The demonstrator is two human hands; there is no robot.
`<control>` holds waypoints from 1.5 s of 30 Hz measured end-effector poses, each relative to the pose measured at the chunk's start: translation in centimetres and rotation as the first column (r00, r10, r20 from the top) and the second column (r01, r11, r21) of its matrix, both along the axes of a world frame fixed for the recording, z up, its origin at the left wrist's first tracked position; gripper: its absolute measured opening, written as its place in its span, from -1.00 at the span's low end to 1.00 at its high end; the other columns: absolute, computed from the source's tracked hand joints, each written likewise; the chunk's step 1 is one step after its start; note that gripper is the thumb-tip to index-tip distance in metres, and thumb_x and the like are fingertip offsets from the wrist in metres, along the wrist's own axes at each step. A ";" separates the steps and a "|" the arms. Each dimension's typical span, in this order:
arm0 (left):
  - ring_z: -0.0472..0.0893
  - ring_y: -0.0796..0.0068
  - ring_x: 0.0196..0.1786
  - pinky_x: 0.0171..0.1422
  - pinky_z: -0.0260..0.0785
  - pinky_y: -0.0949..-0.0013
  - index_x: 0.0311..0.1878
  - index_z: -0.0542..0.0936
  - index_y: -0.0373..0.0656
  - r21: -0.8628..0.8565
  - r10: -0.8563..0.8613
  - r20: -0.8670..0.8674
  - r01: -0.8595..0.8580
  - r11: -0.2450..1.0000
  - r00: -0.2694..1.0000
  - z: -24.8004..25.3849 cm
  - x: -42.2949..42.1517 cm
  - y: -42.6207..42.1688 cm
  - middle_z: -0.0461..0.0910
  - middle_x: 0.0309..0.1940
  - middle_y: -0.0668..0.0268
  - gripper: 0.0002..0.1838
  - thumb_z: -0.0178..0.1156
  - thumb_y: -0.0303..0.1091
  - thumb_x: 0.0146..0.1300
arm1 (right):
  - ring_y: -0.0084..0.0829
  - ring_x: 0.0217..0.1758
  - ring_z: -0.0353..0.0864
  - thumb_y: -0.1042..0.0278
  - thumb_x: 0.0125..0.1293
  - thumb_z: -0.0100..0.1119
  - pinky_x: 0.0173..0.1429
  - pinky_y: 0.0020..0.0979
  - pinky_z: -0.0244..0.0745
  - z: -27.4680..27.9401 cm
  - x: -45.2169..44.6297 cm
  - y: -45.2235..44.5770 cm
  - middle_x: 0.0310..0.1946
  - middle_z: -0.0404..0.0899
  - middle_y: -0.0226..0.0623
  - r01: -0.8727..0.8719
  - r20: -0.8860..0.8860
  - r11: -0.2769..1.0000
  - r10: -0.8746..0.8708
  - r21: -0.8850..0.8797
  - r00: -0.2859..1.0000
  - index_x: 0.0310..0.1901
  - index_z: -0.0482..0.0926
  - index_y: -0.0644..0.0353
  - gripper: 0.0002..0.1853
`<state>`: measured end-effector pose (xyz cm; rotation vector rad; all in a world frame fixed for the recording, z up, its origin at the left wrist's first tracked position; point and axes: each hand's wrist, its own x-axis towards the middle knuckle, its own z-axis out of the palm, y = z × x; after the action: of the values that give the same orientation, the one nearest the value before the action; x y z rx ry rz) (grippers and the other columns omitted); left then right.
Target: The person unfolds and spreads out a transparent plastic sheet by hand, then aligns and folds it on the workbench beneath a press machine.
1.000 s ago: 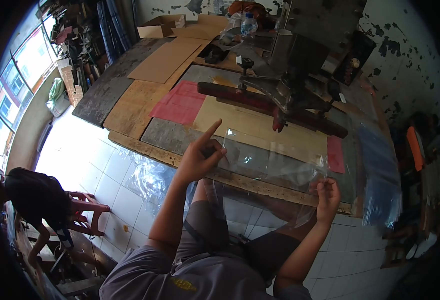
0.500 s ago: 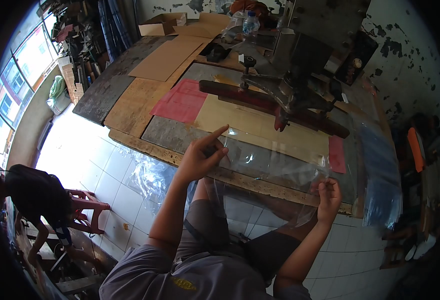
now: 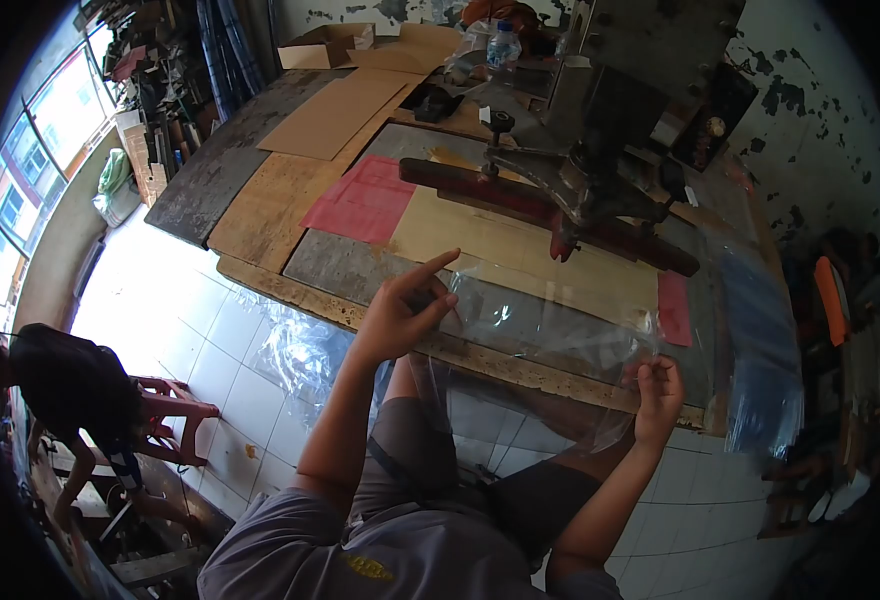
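Observation:
A clear plastic sheet (image 3: 545,325) stretches between my two hands over the front of the worktable, its lower part drooping past the edge above my lap. At its left side, my left hand (image 3: 406,312) grips it with the thumb near the curled fingers, while the index finger points out along the sheet. My right hand (image 3: 658,392) pinches the right side with its fingers bent. Beneath the sheet's far edge lies a yellowish strip (image 3: 480,245), with red-pink pieces (image 3: 360,203) at its ends. A dark red press bar (image 3: 480,190) hangs above the strip.
The press head (image 3: 620,110) rises behind the bar. Stacked clear plastic sheets (image 3: 760,350) drape over the table's right edge. Cardboard (image 3: 335,118) and a water bottle (image 3: 503,45) are at the back. Loose plastic (image 3: 305,350) lies below left; another person (image 3: 70,380) is near a red stool (image 3: 175,410).
Both my hands and the plastic sheet stay almost where they were. The other person at the left has shifted slightly.

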<state>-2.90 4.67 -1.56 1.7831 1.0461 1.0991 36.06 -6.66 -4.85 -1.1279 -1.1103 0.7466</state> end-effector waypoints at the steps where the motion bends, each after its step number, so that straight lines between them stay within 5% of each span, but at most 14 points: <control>1: 0.55 0.75 -0.29 -0.06 0.43 0.51 0.61 0.36 -0.14 0.000 0.011 0.012 -0.011 1.000 1.000 0.1 0.0 -0.1 0.69 -0.40 0.48 -0.27 0.32 -0.44 0.39 | -0.53 -0.22 0.67 0.33 0.52 0.34 -0.04 -0.47 0.58 0.0 0.0 0.0 -0.22 0.72 -0.28 0.006 0.007 1.000 -0.006 -0.001 1.000 -0.01 0.55 0.27 -0.78; 9: 0.57 0.75 -0.27 -0.04 0.45 0.51 0.57 0.43 -0.13 0.109 0.069 0.050 -0.074 0.991 0.996 0.0 0.6 0.0 0.71 -0.37 0.45 -0.34 0.33 -0.42 0.42 | -0.52 -0.15 0.70 0.30 0.53 0.32 -0.09 -0.45 0.62 -0.1 0.1 0.0 -0.20 0.70 -0.29 0.030 0.007 0.999 -0.030 0.011 1.000 0.00 0.54 0.24 -0.77; 18: 0.54 0.76 -0.38 -0.27 0.42 0.51 0.40 0.60 -0.14 -0.041 0.125 0.166 -0.120 0.992 0.978 -0.5 0.5 -0.2 0.70 -0.33 0.43 -0.52 0.34 -0.40 0.43 | -0.49 -0.14 0.71 0.21 0.57 0.27 -0.04 -0.42 0.61 0.2 -0.1 0.1 -0.20 0.73 -0.23 0.015 0.005 0.999 -0.016 0.030 1.000 0.02 0.47 0.21 -0.73; 25: 0.55 0.77 -0.30 -0.17 0.40 0.56 0.44 0.54 -0.14 -0.070 0.116 0.182 -0.105 0.992 0.976 -0.5 0.7 -0.2 0.67 -0.36 0.47 -0.48 0.33 -0.43 0.43 | -0.59 -0.29 0.66 0.14 0.59 0.24 -0.18 -0.54 0.39 0.5 -0.8 0.2 -0.22 0.77 -0.33 0.044 0.012 0.998 -0.044 0.038 0.999 0.02 0.49 0.15 -0.74; 32: 0.54 0.75 -0.25 -0.07 0.38 0.59 0.51 0.43 -0.20 -0.079 0.088 0.150 -0.077 0.994 0.985 0.0 0.8 -0.3 0.63 -0.37 0.48 -0.38 0.31 -0.49 0.40 | -0.57 -0.24 0.66 0.27 0.59 0.24 -0.13 -0.53 0.47 0.4 -0.2 0.0 -0.19 0.76 -0.24 -0.002 -0.005 0.999 0.002 0.039 1.000 0.02 0.48 0.20 -0.79; 45: 0.54 0.73 -0.25 -0.03 0.37 0.57 0.52 0.40 -0.22 -0.087 0.068 0.164 -0.054 0.995 0.984 0.3 1.0 -0.5 0.62 -0.40 0.46 -0.35 0.30 -0.51 0.37 | -0.54 -0.25 0.65 0.20 0.57 0.28 -0.08 -0.47 0.52 0.3 -0.3 0.0 -0.23 0.74 -0.27 0.033 -0.003 0.999 -0.033 0.030 0.999 0.01 0.49 0.20 -0.74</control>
<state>-1.91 4.21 -1.26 1.5743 1.0346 1.2037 35.73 -6.69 -4.54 -1.1167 -1.0949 0.7033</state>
